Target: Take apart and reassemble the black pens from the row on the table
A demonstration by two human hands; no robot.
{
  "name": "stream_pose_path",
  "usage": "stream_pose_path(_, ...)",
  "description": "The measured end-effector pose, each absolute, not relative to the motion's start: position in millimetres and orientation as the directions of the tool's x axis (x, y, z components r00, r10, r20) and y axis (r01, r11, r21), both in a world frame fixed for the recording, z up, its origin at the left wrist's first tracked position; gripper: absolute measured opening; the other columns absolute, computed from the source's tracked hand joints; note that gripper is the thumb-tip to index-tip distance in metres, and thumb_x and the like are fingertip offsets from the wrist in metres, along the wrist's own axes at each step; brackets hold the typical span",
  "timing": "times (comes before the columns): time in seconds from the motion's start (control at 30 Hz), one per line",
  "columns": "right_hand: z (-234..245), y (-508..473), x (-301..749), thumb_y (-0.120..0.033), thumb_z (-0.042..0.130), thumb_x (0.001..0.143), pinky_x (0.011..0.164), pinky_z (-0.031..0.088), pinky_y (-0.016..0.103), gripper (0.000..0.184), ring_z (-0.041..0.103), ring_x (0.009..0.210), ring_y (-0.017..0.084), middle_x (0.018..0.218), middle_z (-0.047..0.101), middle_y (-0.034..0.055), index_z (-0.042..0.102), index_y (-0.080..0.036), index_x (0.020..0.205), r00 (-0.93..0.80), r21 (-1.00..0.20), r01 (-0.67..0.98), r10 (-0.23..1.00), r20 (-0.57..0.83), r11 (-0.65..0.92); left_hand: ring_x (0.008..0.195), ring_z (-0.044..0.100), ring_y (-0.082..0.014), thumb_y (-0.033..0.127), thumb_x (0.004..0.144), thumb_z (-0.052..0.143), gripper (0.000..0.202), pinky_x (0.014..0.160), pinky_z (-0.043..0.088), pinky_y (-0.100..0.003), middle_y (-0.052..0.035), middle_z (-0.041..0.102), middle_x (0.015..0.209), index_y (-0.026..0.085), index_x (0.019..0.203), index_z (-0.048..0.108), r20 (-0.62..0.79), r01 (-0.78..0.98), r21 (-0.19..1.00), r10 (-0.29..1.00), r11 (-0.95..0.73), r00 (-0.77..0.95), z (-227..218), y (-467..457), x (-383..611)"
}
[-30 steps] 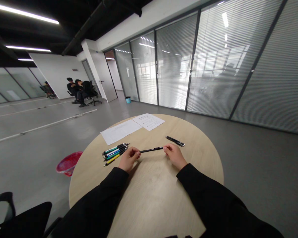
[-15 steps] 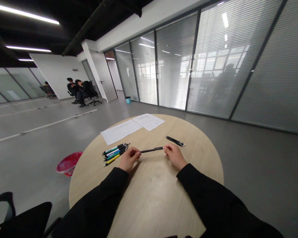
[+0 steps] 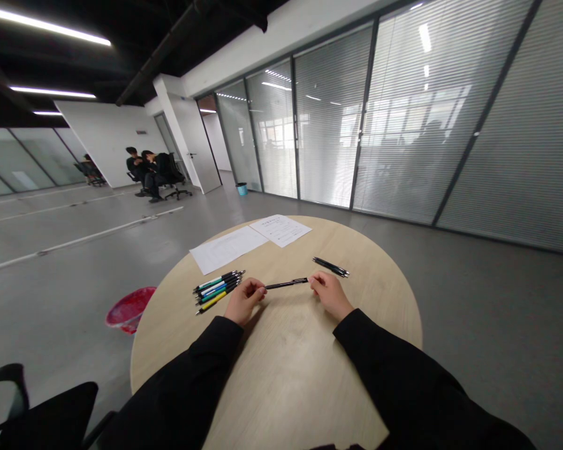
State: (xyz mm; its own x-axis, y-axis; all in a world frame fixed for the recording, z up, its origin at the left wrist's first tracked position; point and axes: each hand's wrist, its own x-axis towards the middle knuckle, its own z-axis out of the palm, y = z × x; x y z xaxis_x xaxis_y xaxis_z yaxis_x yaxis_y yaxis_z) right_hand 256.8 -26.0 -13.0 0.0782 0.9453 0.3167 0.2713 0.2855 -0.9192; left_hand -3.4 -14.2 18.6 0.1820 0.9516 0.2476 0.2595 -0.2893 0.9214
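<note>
A black pen [image 3: 286, 284] is held level just above the round wooden table [image 3: 281, 362]. My left hand [image 3: 244, 300] pinches its left tip with fingers curled. My right hand [image 3: 327, 292] pinches its right end. To the left of my left hand lies a row of several coloured pens [image 3: 217, 289], side by side. Beyond my right hand lie two black pens [image 3: 331, 267] together.
Two white sheets of paper [image 3: 251, 240] lie at the table's far edge. A red bin [image 3: 130, 308] stands on the floor to the left. A black chair [image 3: 37, 412] is at the lower left. People sit on office chairs [image 3: 152, 172] far back. Glass walls with blinds run along the right.
</note>
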Motion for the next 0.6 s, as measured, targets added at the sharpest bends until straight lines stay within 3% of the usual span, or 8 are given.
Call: stream_pose_path(0.6,-13.0,-26.5,256.3,-0.037,0.053,0.083,0.057,0.038,0.026,0.023,0.050,0.058,0.016,0.060,0.054,-0.0009,0.055,-0.020,0.068,0.088,-0.904,0.326,0.943,0.321,0.277,0.059,0.056,-0.0128,0.043,0.072,0.071,0.029,0.059,0.045,-0.025,0.0007,0.061,0.065,0.016,0.078,0.061,0.243,0.257,0.923,0.951,-0.288,0.193,18.9,-14.4,-3.2)
